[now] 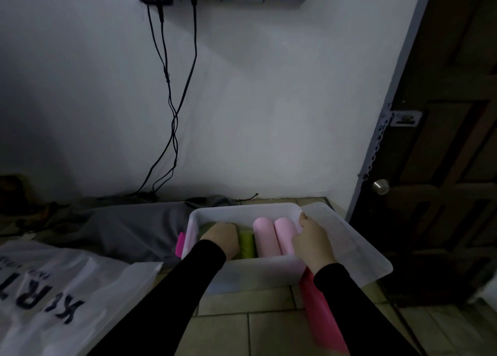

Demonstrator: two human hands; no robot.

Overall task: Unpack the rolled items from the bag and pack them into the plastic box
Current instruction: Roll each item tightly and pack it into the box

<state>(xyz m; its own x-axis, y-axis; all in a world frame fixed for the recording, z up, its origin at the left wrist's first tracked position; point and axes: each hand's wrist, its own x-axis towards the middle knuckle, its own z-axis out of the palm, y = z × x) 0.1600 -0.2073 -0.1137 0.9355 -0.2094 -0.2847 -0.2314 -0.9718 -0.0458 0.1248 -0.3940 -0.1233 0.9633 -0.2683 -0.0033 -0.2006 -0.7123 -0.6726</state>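
Head view, box: our plastic box (242, 271) sat on the tiled floor (271, 331), holding two pink rolls (266, 237) and a green roll (247, 244) side by side.
Left grip: our left hand (222, 237) was down inside the box, pressing on a green roll; fingers hidden, so clenched or not we couldn't tell.
Right grip: our right hand (313, 241) lay over the right wall, fingers loosely curled, apparently grasping nothing.
Progress: we judged packing well along.
Bag: the white bag (53, 288) lay flat at left, contents unseen.
Around: lid (357, 248) beside the box, grey cloth (129, 229) behind, red sheet (322, 318) near our right sleeve.
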